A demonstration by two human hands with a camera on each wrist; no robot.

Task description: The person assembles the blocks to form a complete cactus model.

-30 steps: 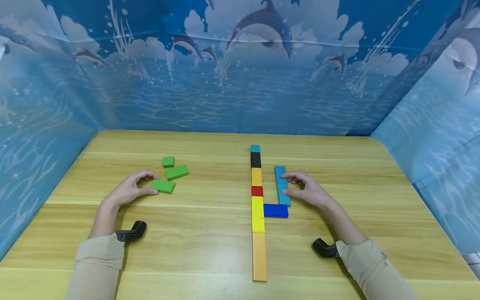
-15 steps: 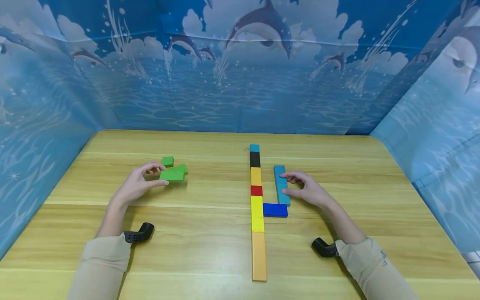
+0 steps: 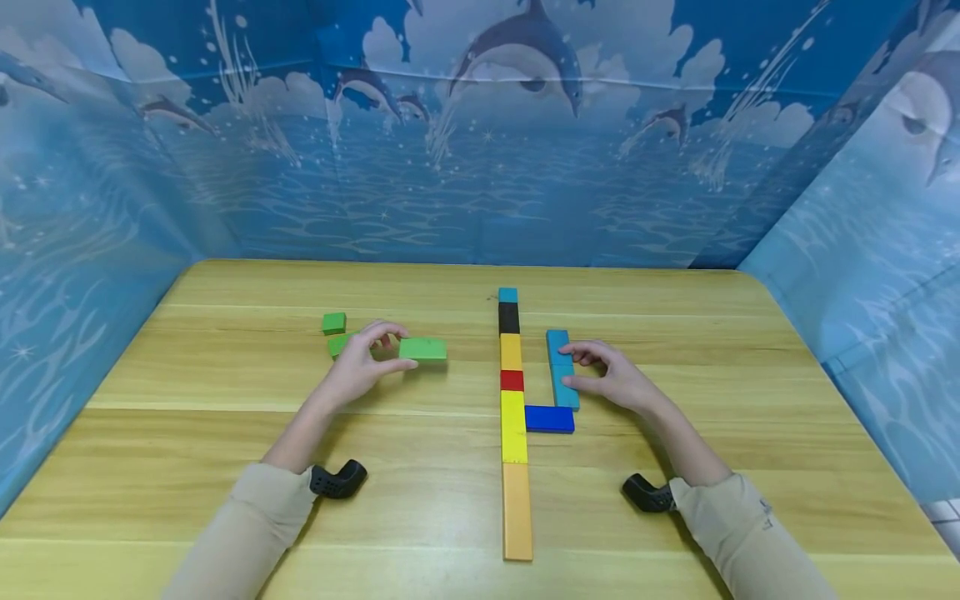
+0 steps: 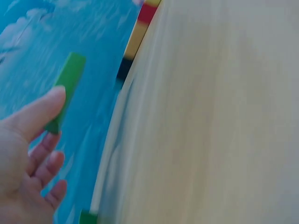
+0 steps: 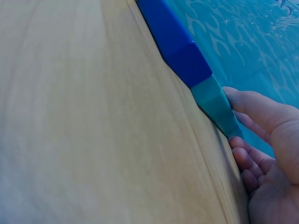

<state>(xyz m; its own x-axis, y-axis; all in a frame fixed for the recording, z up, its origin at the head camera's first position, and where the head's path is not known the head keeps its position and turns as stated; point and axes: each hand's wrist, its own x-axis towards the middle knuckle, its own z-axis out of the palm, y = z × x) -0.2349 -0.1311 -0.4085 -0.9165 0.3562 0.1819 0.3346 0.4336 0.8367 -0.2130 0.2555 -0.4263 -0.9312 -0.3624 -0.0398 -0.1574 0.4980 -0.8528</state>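
My left hand pinches a green block between thumb and fingers, above the table and left of the block row. In the left wrist view, the same green block stands on a slant in the fingers. My right hand touches two light blue blocks laid end to end, thumb at the nearer one and index finger at the farther one. A dark blue block lies crosswise at their near end, against the row. Two more green blocks lie at the left, one partly hidden by my left hand.
A straight row of blocks runs away from me at mid-table: orange, yellow, red, amber, black and light blue. Dolphin-printed blue cloth encloses the wooden table's back and sides.
My left hand has lifted the nearest green block off the table and carried it to the right, towards the row. My right hand has stayed at the light blue blocks.
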